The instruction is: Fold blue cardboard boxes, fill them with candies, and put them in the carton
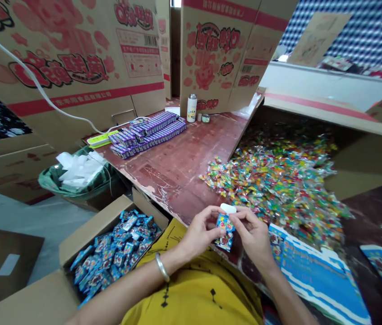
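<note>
Both hands meet at the near edge of the table (191,158), just above the lap; the left hand (200,230) pinches the left side of a small blue box (225,232) between thumb and fingertips, and the right hand (253,234) pinches its right side and upper end, fingers curled close together; the box stands roughly upright with its white top flap (227,208) still open.

Just beyond the hands, a heap of wrapped candies (278,180) spills out of a tipped carton (346,131) across the right of the table; flat blue box blanks (312,271) lie at the near right, touching the heap's near edge; a bracelet (162,267) sits on the left wrist.

On the floor at the near left an open carton (85,234) holds many loose blue boxes; beyond it a green bin (52,180) is full of white scraps; at the far left of the table lie rows of purple boxes (150,131), with a small bottle (191,108) behind them.

What could go wrong, as I judge it: the flap is untucked, so tilting the box could let whatever is inside drop out, though its contents cannot be seen; the grip is light and held over the table edge, so a slip could send the box to the lap or floor; pressing the flap too hard could crease the thin card; a careless sweep of the right wrist could knock candies off the near edge.
</note>
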`<state>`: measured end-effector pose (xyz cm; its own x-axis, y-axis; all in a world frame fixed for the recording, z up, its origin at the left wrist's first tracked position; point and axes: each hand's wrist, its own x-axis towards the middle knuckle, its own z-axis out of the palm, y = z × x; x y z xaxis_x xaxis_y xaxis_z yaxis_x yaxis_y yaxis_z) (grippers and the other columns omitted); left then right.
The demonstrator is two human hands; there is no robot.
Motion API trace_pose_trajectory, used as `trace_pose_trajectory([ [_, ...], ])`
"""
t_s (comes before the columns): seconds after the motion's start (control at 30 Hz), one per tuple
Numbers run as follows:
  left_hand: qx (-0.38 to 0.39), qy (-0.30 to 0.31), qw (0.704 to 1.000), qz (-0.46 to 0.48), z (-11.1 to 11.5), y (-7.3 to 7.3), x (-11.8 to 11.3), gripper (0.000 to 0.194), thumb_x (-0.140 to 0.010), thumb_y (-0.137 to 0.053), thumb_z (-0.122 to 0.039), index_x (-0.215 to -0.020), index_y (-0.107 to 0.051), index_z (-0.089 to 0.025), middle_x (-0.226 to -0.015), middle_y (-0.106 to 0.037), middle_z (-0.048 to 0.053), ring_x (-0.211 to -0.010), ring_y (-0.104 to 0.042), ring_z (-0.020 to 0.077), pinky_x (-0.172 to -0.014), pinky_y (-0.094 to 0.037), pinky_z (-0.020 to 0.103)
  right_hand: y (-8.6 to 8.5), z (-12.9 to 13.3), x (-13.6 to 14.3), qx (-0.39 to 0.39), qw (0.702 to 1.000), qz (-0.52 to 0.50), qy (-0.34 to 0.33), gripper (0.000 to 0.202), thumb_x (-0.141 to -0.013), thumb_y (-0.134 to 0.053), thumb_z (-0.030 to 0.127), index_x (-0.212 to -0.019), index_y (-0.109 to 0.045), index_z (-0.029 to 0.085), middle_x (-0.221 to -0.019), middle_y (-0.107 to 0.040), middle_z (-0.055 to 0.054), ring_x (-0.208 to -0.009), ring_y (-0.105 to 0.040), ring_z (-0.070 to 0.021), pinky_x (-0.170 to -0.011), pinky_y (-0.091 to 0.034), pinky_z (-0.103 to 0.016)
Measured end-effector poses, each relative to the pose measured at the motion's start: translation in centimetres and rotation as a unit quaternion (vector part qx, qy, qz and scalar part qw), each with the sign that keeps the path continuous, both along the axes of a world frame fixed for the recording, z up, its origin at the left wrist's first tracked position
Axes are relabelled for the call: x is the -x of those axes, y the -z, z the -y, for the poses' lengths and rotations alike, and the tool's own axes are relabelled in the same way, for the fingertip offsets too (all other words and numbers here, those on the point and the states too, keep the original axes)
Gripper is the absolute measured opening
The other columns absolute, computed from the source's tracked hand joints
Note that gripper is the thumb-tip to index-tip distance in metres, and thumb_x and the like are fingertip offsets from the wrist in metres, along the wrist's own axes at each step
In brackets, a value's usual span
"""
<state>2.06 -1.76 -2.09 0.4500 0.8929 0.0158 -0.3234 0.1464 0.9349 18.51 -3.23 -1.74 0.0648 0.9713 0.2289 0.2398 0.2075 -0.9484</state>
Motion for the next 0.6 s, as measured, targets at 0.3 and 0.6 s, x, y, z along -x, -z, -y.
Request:
trace_pose_trajectory([
  [0.3,-0.012,-0.026,0.999,-0.025,0.5,-0.4,0.4,0.045,-0.076,-0.069,-0.012,-0.114,-0.045,-0.023,-0.102,-0.054,0.001,-0.08,-0.06,0.0113,-0.072,-0.052,0.025,-1.3,-1.0,-0.2,0.075,0.993,-0.074,-0.05,0.017,-0.081,-0.072,0.032,-0.078,-0.061,0.02,-0.083,-0.063,-0.001,-0.079,-0.059,-0.0146,-0.071,-0.048,-0.025],
  [0.6,-0.059,0.007,0.993,-0.1,0.4,-0.5,1.4,0.058,-0.079,-0.066,-0.013,-0.131,-0.047,-0.027,-0.109,-0.058,0.005,-0.095,-0.059,0.0164,-0.084,-0.05,0.031,-2.7,-2.1,-1.1,0.116,0.988,-0.011,-0.101,0.022,-0.082,-0.07,0.036,-0.071,-0.063,0.018,-0.073,-0.062,-0.002,-0.07,-0.057,-0.0153,-0.065,-0.046,-0.027],
])
